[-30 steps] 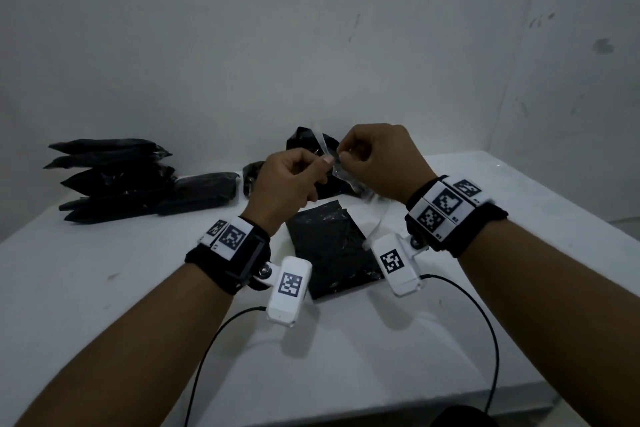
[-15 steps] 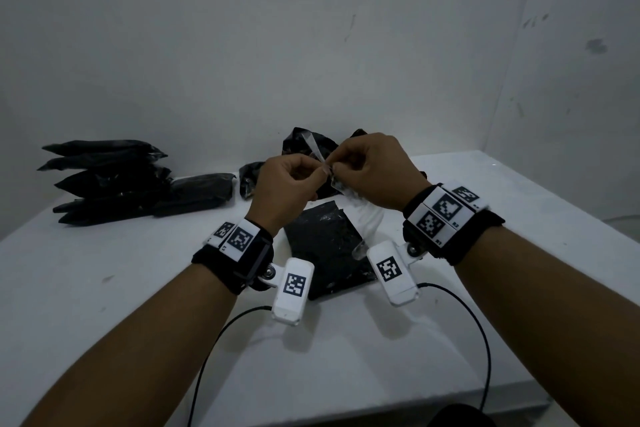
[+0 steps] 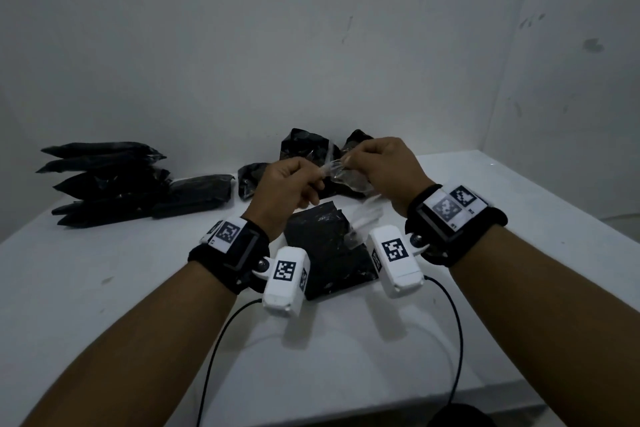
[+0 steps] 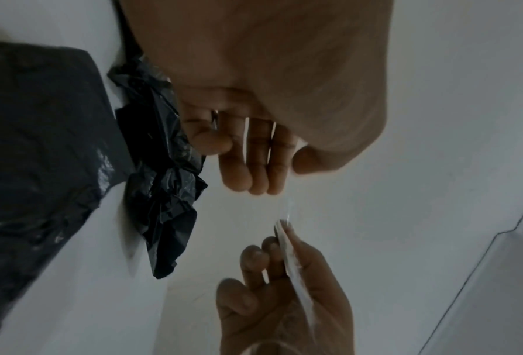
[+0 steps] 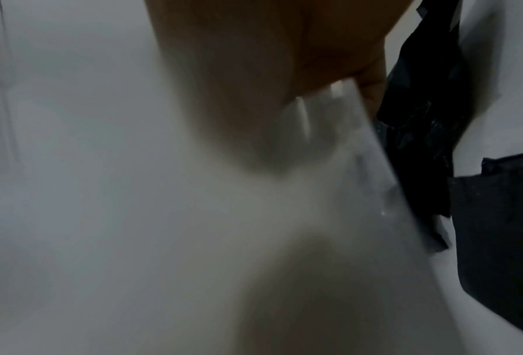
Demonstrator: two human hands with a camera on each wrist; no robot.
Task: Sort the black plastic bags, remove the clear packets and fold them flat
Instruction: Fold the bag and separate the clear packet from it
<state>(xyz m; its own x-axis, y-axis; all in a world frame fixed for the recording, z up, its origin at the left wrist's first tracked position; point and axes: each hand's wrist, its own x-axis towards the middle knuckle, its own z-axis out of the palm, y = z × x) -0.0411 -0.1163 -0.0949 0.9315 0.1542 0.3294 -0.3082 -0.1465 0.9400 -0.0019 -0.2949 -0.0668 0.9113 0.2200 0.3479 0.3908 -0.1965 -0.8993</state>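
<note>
Both hands are raised over the table (image 3: pixel 104 288), pinching one clear packet (image 3: pixel 341 177) between them. The left hand (image 3: pixel 287 189) grips one end with curled fingers; the right hand (image 3: pixel 384 166) pinches the other, though blur hides its fingertips in the wrist view. A flat bag (image 3: pixel 325 250) lies beneath, crumpled bags (image 3: pixel 304 146) behind, a stack (image 3: pixel 104 180) far left.

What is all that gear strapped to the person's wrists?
Both forearms are bare, no sleeves. Each wrist wears a black strap bearing white tags with black square codes. A small white box, also coded, hangs from each strap, and a thin black cable trails from each box.
</note>
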